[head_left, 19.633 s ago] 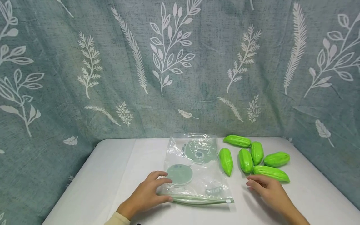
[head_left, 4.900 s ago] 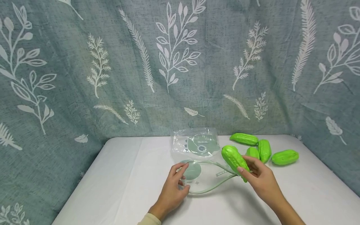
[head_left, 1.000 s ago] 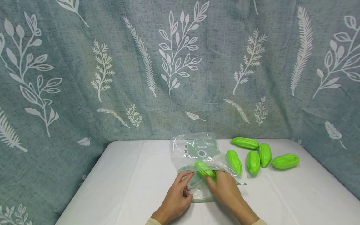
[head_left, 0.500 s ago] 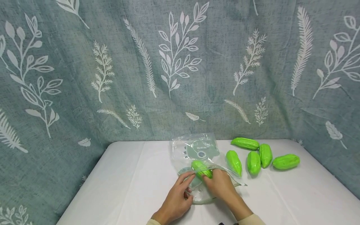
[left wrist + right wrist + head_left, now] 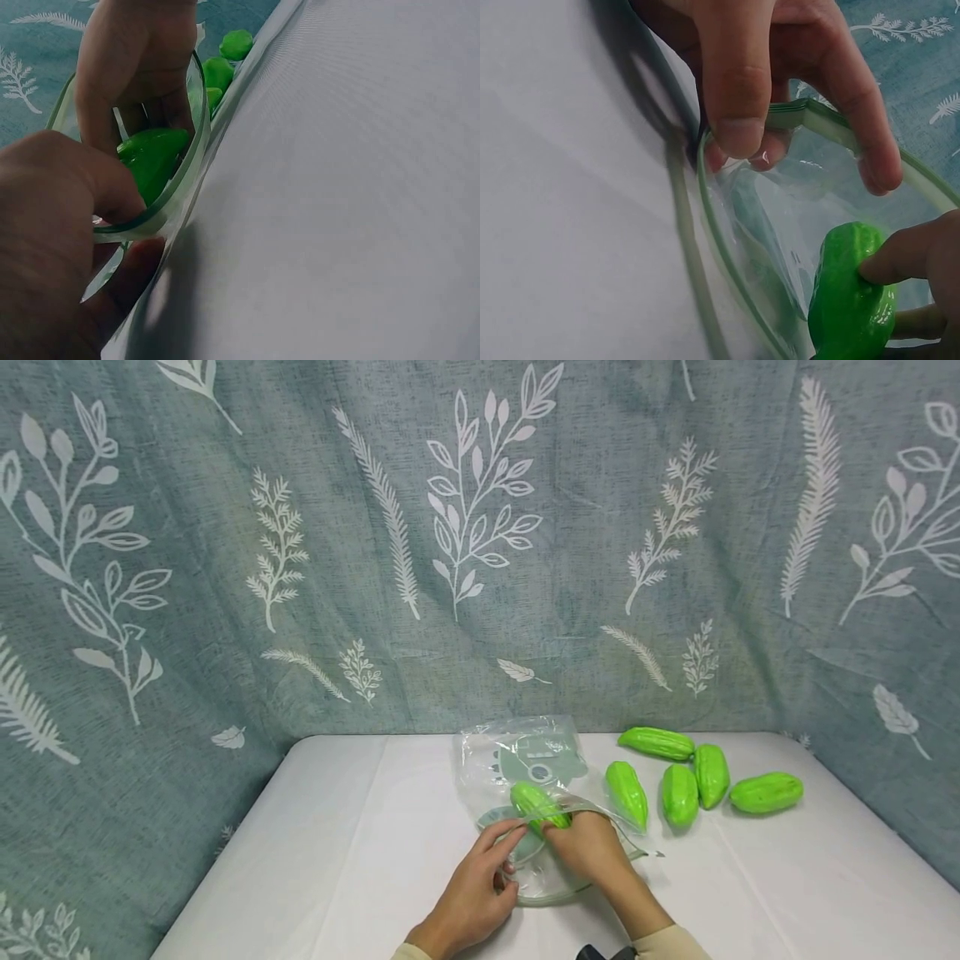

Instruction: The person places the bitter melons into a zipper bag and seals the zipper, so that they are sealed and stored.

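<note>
A clear zip bag [image 5: 480, 777] with green prints lies on the table, its mouth spread toward the person. My left hand [image 5: 476, 893] grips the left end of the green-edged rim [image 5: 832, 127], thumb and fingers on both sides of it. Inside the mouth, my right hand [image 5: 592, 852] holds a bright green ridged vegetable [image 5: 536, 803] between thumb and fingers; the left wrist view shows the vegetable [image 5: 154, 154] below the right hand [image 5: 139, 60]. Film covers part of the right fingers in the head view.
Right of the bag lie several more green vegetables, the nearest [image 5: 627, 795] beside its edge and the farthest right one [image 5: 767, 793] apart. A patterned curtain [image 5: 480, 677] hangs behind the white table [image 5: 300, 843].
From beside the mouth, the right hand has brought the vegetable into the bag, moving left. Over the last second it has shifted slightly deeper. The left hand keeps its grip on the rim.
</note>
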`<action>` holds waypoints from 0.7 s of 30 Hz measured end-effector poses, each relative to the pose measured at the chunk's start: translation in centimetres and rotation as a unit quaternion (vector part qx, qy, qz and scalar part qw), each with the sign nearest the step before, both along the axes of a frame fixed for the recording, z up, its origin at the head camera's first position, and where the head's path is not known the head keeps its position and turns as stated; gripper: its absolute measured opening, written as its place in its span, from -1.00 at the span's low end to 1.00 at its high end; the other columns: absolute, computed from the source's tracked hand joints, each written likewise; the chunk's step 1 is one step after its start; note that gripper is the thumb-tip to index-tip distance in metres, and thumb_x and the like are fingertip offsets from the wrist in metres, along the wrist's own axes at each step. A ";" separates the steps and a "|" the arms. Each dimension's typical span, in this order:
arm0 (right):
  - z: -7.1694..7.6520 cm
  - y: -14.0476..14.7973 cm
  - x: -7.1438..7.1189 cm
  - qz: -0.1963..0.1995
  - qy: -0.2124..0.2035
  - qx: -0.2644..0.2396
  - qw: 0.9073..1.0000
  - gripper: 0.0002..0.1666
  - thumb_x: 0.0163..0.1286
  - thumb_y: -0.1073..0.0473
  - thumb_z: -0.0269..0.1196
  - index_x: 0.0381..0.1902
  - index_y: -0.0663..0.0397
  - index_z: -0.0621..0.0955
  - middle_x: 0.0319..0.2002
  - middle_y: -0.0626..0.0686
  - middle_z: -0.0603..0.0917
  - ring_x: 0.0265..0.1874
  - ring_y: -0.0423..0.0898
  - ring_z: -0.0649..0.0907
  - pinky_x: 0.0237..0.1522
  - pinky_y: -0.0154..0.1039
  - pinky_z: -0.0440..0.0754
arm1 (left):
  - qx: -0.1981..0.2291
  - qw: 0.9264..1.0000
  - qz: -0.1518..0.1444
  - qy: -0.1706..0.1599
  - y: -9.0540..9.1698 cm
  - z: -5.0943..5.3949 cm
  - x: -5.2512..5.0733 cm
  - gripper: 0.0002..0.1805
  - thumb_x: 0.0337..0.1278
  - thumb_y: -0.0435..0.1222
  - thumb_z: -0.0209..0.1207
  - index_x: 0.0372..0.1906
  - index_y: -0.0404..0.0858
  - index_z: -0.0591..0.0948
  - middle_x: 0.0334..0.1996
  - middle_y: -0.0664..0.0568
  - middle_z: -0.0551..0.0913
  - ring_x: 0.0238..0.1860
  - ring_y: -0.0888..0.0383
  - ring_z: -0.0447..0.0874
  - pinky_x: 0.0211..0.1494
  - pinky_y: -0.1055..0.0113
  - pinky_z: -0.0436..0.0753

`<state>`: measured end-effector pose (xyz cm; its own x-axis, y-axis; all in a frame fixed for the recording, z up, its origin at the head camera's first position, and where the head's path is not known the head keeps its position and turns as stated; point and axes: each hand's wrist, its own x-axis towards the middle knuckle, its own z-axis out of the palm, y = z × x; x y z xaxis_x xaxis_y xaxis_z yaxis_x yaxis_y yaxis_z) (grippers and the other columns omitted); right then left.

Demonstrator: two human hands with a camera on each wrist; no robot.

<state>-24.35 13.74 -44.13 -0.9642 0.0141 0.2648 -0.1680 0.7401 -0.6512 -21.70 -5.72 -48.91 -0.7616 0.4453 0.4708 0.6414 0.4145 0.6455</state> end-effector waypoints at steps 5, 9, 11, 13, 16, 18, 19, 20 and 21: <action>-0.1 0.1 0.0 -0.001 -0.002 -0.002 1.000 -0.42 0.24 0.13 0.39 0.14 0.38 0.59 -0.01 0.33 0.68 -0.10 0.13 0.66 -0.04 0.19 0.60 | -0.003 1.000 -0.001 0.011 0.1 0.0 0.0 -0.18 -0.12 -0.58 0.21 0.42 -0.27 0.41 0.40 0.13 0.31 -0.19 0.31 0.58 -0.24 0.57 0.60; -0.1 0.2 -0.1 0.003 -0.005 -0.001 1.000 -0.44 0.27 0.14 0.38 0.15 0.36 0.60 -0.01 0.31 0.69 -0.13 0.11 0.67 -0.08 0.16 0.62 | -0.006 1.000 -0.002 0.018 0.1 0.0 0.0 -0.19 -0.11 -0.58 0.20 0.41 -0.27 0.42 0.40 0.12 0.32 -0.20 0.32 0.58 -0.23 0.58 0.59; -0.2 0.2 -0.2 0.004 -0.004 -0.002 1.000 -0.45 0.28 0.15 0.36 0.16 0.34 0.60 -0.01 0.31 0.69 -0.13 0.12 0.67 -0.09 0.16 0.63 | -0.007 1.000 -0.003 0.021 0.0 0.0 0.0 -0.20 -0.11 -0.58 0.20 0.41 -0.28 0.42 0.39 0.11 0.33 -0.21 0.32 0.58 -0.24 0.58 0.59; -0.2 0.2 -0.4 0.004 0.002 0.000 1.000 -0.47 0.29 0.15 0.35 0.15 0.34 0.60 -0.01 0.31 0.69 -0.10 0.15 0.68 -0.07 0.17 0.63 | -0.006 1.000 -0.005 0.024 0.0 0.0 0.0 -0.20 -0.11 -0.59 0.19 0.41 -0.29 0.42 0.39 0.10 0.33 -0.20 0.32 0.58 -0.24 0.58 0.59; -0.3 0.3 -0.5 -0.003 0.010 0.009 1.000 -0.50 0.30 0.15 0.34 0.12 0.36 0.61 -0.03 0.33 0.69 -0.09 0.20 0.68 -0.06 0.19 0.63 | -0.004 1.000 -0.010 0.025 0.1 0.0 0.0 -0.21 -0.10 -0.60 0.17 0.41 -0.30 0.42 0.39 0.10 0.33 -0.20 0.31 0.58 -0.24 0.57 0.59; -0.4 0.4 -0.5 -0.010 0.013 0.016 1.000 -0.51 0.31 0.14 0.33 0.09 0.37 0.62 -0.06 0.33 0.70 -0.12 0.21 0.69 -0.09 0.19 0.63 | -0.003 1.000 -0.011 0.027 0.1 0.0 0.0 -0.21 -0.10 -0.60 0.16 0.40 -0.30 0.42 0.39 0.10 0.33 -0.21 0.32 0.57 -0.25 0.57 0.59; -0.4 0.5 -0.5 -0.013 0.012 0.019 1.000 -0.51 0.31 0.13 0.32 0.09 0.38 0.62 -0.07 0.33 0.70 -0.13 0.20 0.69 -0.11 0.19 0.63 | -0.003 1.000 -0.010 0.027 0.1 0.0 0.0 -0.22 -0.10 -0.61 0.16 0.40 -0.30 0.43 0.39 0.09 0.33 -0.21 0.32 0.57 -0.25 0.57 0.59; -0.4 0.5 -0.5 -0.015 0.011 0.021 1.000 -0.51 0.31 0.13 0.32 0.09 0.38 0.62 -0.07 0.33 0.70 -0.13 0.21 0.69 -0.12 0.19 0.63 | -0.001 1.000 -0.010 0.027 0.1 0.0 0.0 -0.23 -0.09 -0.62 0.15 0.39 -0.29 0.44 0.39 0.08 0.34 -0.21 0.31 0.57 -0.25 0.57 0.59; -0.4 0.5 -0.4 -0.017 0.010 0.022 1.000 -0.50 0.31 0.13 0.31 0.10 0.37 0.61 -0.07 0.33 0.70 -0.14 0.20 0.69 -0.14 0.19 0.63 | 0.001 1.000 -0.008 0.026 0.1 -0.1 0.0 -0.23 -0.09 -0.62 0.14 0.38 -0.29 0.45 0.38 0.07 0.34 -0.21 0.31 0.58 -0.24 0.57 0.59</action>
